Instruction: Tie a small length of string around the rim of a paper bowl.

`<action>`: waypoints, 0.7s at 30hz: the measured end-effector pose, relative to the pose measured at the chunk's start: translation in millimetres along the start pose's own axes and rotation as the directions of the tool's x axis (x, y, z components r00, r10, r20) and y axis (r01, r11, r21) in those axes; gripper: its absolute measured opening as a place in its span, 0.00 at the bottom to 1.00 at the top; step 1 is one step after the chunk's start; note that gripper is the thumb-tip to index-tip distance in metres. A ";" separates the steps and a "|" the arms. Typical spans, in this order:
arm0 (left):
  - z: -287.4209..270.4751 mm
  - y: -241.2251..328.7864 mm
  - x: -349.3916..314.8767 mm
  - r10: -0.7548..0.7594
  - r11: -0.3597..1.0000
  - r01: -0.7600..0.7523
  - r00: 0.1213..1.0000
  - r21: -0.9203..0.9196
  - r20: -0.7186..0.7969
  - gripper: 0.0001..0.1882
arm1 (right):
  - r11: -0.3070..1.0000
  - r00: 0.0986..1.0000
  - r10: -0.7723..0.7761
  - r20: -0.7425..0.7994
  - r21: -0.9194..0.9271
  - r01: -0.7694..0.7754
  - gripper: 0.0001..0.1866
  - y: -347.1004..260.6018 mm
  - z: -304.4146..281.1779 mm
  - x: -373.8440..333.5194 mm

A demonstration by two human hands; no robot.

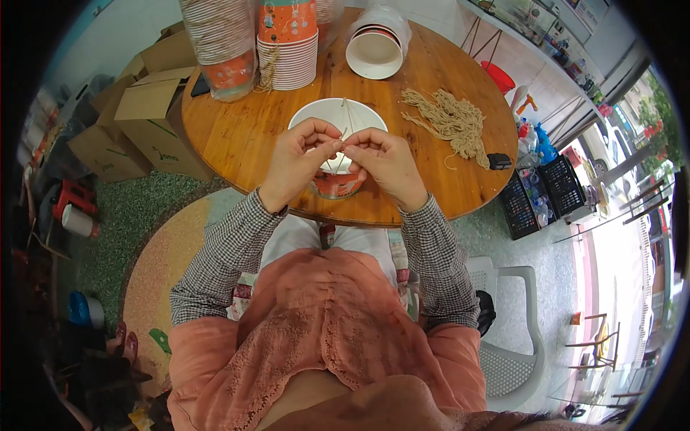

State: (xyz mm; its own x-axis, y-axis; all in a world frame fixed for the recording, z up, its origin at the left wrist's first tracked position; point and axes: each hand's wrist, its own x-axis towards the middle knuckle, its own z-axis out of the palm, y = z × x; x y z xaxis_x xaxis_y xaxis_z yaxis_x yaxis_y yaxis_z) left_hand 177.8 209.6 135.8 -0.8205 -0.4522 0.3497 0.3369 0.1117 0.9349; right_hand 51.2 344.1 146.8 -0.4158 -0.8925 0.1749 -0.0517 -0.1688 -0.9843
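An orange paper tub with a white inside stands near the front edge of the round wooden table. Over its mouth, my left hand and my right hand meet, thumbs and fingertips pinched together. Between them they hold a thin beige cord; one piece rises above the fingers and strands trail down in front of the tub's rim. The exact spot where the fingertips grip the cord is partly hidden. A loose bundle of the same kind of cord lies to the right on the tabletop.
Stacked paper tubs and a plastic-wrapped stack stand at the back left. Another wrapped stack lies on its side. A small black object sits by the right edge. Cardboard boxes, a chair and black crates surround the table.
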 end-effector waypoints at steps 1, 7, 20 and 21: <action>1.3 -0.1 -0.5 -0.003 1.000 0.003 1.000 -0.001 0.000 0.08 | 0.998 0.999 -0.032 -0.026 -0.058 0.031 0.07 2.4 -0.8 0.2; 2.6 -3.6 -1.5 0.117 0.972 -0.095 0.989 0.216 -0.094 0.05 | 0.968 0.984 -0.125 -0.130 -0.234 0.092 0.07 8.8 8.8 -1.2; 2.2 1.0 -3.8 0.285 0.816 -0.280 0.956 0.506 0.071 0.04 | 0.956 0.971 -0.184 -0.155 -0.256 0.140 0.05 13.1 5.3 -2.3; 1.4 0.9 -3.5 0.251 0.840 -0.256 0.965 0.478 0.075 0.03 | 0.957 0.971 -0.183 -0.153 -0.255 0.140 0.05 12.9 5.5 -2.3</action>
State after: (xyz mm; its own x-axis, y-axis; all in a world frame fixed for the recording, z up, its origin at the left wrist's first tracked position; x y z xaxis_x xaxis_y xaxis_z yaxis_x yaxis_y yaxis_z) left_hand 180.3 212.5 135.5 -0.7422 -0.3416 0.5766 0.2725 0.6322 0.7253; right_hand 56.6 341.7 133.8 -0.5336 -0.7715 0.3465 -0.3395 -0.1798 -0.9232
